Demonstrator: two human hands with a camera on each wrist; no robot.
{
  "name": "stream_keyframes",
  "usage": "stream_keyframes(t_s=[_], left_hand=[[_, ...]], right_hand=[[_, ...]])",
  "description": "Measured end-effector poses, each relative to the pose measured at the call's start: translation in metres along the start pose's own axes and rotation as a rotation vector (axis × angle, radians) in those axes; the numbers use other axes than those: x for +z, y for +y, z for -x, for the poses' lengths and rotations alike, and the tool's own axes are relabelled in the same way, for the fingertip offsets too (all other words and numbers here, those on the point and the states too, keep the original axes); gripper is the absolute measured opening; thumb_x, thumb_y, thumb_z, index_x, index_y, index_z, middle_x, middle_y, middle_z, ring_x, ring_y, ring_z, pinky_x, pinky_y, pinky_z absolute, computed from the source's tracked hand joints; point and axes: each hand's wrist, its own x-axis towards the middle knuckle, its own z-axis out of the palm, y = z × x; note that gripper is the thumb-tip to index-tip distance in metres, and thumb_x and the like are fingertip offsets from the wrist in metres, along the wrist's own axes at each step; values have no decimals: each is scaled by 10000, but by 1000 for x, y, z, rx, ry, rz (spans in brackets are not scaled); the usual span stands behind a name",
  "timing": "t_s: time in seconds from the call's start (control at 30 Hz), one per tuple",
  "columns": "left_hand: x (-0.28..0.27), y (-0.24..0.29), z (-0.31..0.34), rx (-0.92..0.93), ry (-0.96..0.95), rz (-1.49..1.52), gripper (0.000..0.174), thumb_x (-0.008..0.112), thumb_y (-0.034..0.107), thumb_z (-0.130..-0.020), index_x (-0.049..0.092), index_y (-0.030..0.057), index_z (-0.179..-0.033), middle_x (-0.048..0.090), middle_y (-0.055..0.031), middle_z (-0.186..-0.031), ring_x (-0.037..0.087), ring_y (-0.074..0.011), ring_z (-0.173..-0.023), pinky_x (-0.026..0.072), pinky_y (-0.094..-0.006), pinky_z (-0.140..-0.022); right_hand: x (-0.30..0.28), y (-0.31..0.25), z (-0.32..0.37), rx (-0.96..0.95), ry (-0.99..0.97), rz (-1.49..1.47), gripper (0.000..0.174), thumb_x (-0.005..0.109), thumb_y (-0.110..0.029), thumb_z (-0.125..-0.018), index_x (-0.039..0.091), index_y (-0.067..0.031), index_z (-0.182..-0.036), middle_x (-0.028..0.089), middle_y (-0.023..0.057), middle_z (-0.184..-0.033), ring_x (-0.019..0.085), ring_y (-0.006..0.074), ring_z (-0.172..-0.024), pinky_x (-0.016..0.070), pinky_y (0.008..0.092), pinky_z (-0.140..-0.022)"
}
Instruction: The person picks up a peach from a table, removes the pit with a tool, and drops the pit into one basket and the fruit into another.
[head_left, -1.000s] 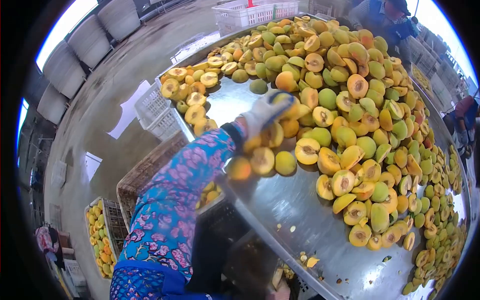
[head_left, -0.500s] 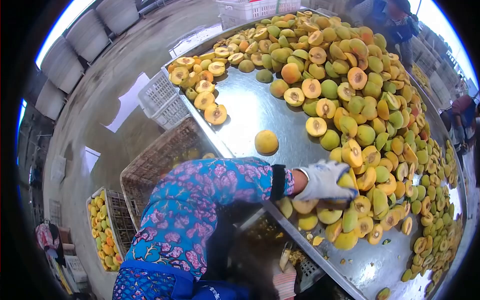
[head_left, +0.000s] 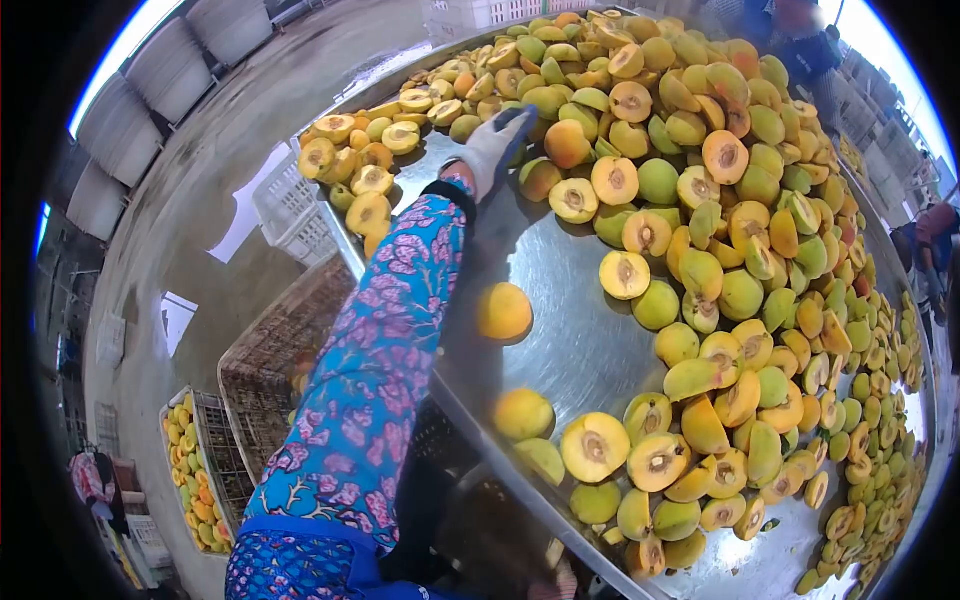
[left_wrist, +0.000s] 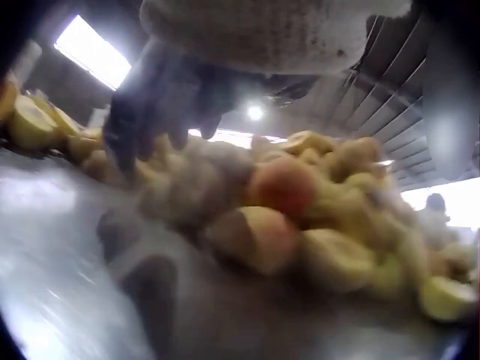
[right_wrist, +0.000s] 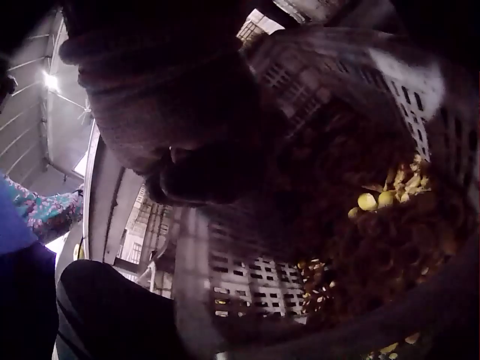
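Left hand (head_left: 497,145), fingers spread, is stretched toward halved fruit (head_left: 572,199) just beyond it; pieces behind may be swept off by the sleeve (head_left: 400,330). Right hand's (right_wrist: 180,127) grip cannot be told.

Floral blue-pink sleeve (head_left: 380,400), yellow-green fruit halves (head_left: 595,447) — left hand (head_left: 495,145) gloved, seemingly whitish.

Floral blue-pink sleeve (head_left: 390,350), white-gloved left hand (head_left: 495,145)

Fruit-processing shed: steel table (head_left: 560,330), halved fruit (head_left: 700,200)
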Motion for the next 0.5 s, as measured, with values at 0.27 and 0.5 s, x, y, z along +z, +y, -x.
stream_keyframes(t_s=[0.27,0.5], left_hand=[[59,3,30,133,-230,-118,578,742,349,-790,551,6,-1214,623,-109,-1113,597,-164,-957,483,-281,-832],[69,69,172,113,-537,-430,895,733,485,-727,358,14,-1389,444,-248,-1336,447,-341,-1247,372,-372,-1034]], right_hand=[[5,-2,16,-11,30,-42,304,608,-237,-833,589,-6,-1029,609,281,-844,594,450,-808,470,474,-673],[5,-14,39,-20,-30,-157,240,615,-237,-837,597,-23,-945,607,206,-765,610,357,-728,467,435,-655]])
